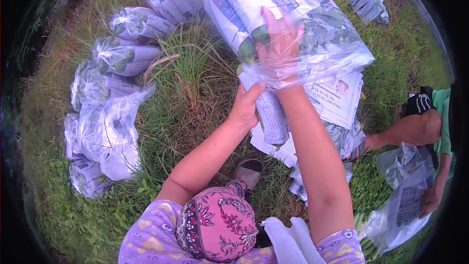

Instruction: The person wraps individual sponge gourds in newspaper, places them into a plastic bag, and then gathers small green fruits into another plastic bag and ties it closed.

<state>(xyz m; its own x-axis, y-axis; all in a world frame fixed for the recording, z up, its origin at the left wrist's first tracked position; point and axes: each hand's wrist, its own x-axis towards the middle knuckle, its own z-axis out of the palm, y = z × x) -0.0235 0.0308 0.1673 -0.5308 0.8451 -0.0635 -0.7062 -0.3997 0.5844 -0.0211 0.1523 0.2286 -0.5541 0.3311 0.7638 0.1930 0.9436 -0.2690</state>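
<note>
My left hand (246,106) is closed around the side of a newspaper-wrapped green vegetable (269,115), its green tip showing at the lower end. The upper end of that roll lies at the mouth of a large clear plastic bag (337,61). Inside the bag, my right hand (282,44) reaches in with fingers stretched out against the wrapped rolls (244,7). Green ends poke from the newspaper near its fingertips. Clear film covers the right hand down to the wrist.
Several filled plastic bags (124,56) curve along the grass at left. Loose newspaper sheets (337,98) lie under the large bag. At right sits another person (442,117), a hand on a plastic bag (400,215) beside long green vegetables (370,250). Another bundle (369,5) lies at upper right.
</note>
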